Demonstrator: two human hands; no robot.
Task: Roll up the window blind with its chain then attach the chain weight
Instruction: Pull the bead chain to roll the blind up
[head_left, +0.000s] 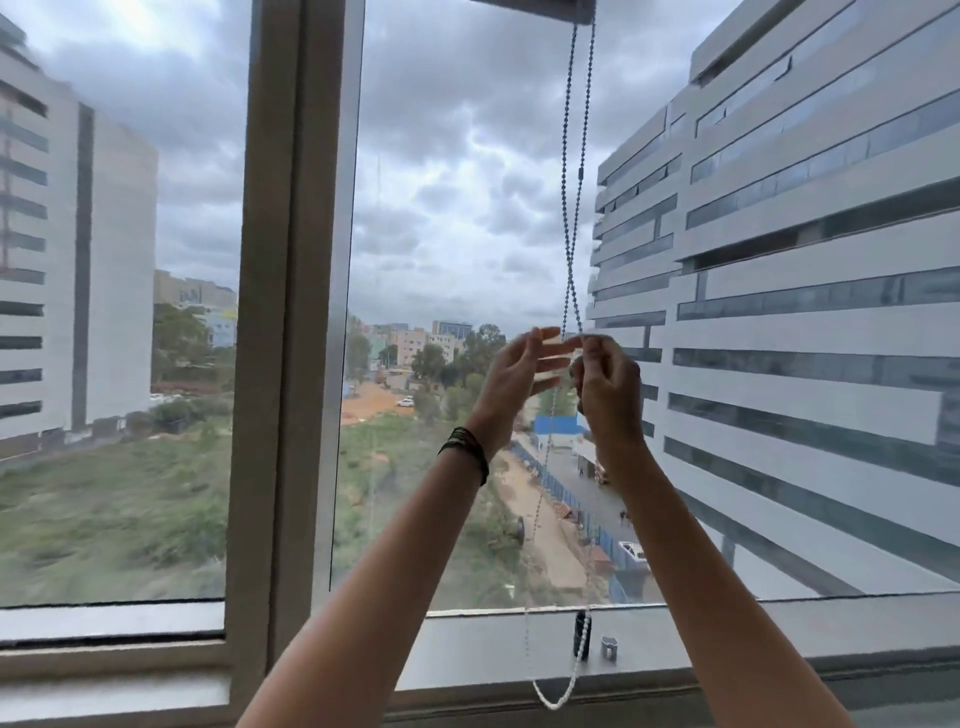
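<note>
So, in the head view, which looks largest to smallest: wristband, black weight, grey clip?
1. wristband
2. black weight
3. grey clip
The wristband is nearer the camera, so first place is unsure.

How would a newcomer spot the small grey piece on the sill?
Find the window sill under the right pane. Two small parts stand there by the bead chain. The grey piece is the right one: short and pale grey, unlike the taller black part the chain crosses.

Bead chain (570, 280) looks like dull grey metal, its bottom loop (554, 705) glossy white. Window frame (291, 312) is smooth, matt beige.
</note>
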